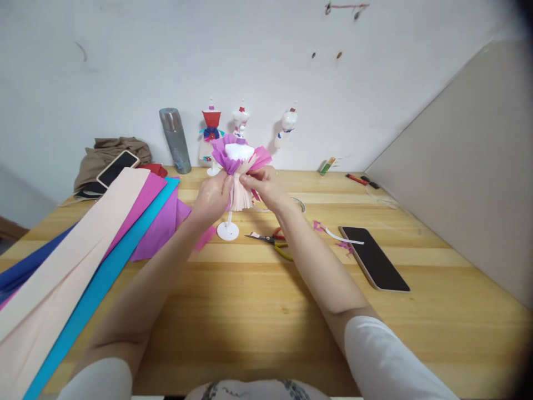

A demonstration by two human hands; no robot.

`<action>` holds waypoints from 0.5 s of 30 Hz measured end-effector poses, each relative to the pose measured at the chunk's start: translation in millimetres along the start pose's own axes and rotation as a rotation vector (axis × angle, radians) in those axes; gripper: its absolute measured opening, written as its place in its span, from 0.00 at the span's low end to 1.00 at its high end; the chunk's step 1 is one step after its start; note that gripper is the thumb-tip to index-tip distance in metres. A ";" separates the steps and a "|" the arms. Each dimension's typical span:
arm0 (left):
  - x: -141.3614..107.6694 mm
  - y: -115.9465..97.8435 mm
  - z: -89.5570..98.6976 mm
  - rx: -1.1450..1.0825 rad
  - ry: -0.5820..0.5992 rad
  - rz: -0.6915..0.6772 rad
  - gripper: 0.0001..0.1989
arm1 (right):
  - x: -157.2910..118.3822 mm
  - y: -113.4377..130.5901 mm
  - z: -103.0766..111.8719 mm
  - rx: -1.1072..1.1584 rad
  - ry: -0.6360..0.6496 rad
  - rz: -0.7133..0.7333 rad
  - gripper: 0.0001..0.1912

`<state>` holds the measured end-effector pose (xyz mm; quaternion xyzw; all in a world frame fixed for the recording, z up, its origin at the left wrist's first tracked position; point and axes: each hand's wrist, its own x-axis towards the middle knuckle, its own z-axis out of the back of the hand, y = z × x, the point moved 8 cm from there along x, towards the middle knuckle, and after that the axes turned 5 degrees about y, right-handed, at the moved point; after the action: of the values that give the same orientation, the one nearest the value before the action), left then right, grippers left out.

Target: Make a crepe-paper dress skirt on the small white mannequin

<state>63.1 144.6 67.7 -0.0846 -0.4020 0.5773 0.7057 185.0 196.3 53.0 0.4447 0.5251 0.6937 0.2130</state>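
Note:
A small white dress form (239, 151) stands on a round white base (227, 231) in front of me. Gathered crepe paper surrounds its waist: purple (225, 155) at left, pink (261, 158) at right, and a pale peach piece (241, 194) hanging at the front. My left hand (214, 194) pinches the gathered paper at the left side of the waist. From the right, my right hand (263, 186) has its thumb and fingers closed on the peach paper. Scissors (272, 239) with red and yellow handles lie just right of the base, partly beneath my right forearm.
Long folded crepe strips (120, 222) cover the left side. Behind stand a grey flask (175, 141) and dress forms, one in red (211, 119). A black phone (377, 261) lies right, another phone (119, 168) on brown cloth (97, 158). Near the wall is a glue stick (327, 166).

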 end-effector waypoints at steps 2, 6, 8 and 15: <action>0.2 0.2 1.6 -0.060 0.007 0.008 0.14 | -1.2 1.7 1.4 -0.021 -0.016 -0.004 0.13; 0.2 -2.5 3.3 -0.145 0.046 0.013 0.16 | -2.1 2.0 5.0 -0.032 -0.050 -0.031 0.13; 0.4 -4.1 4.4 -0.168 0.056 0.015 0.17 | -1.7 3.4 7.0 -0.019 -0.072 -0.024 0.14; -0.5 -9.7 13.0 -0.231 0.025 -0.014 0.17 | -1.3 9.2 4.6 -0.014 -0.014 -0.013 0.12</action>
<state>61.7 136.5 81.8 -0.1698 -0.4575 0.5210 0.7003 191.1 194.6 61.1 0.4445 0.5218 0.6928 0.2240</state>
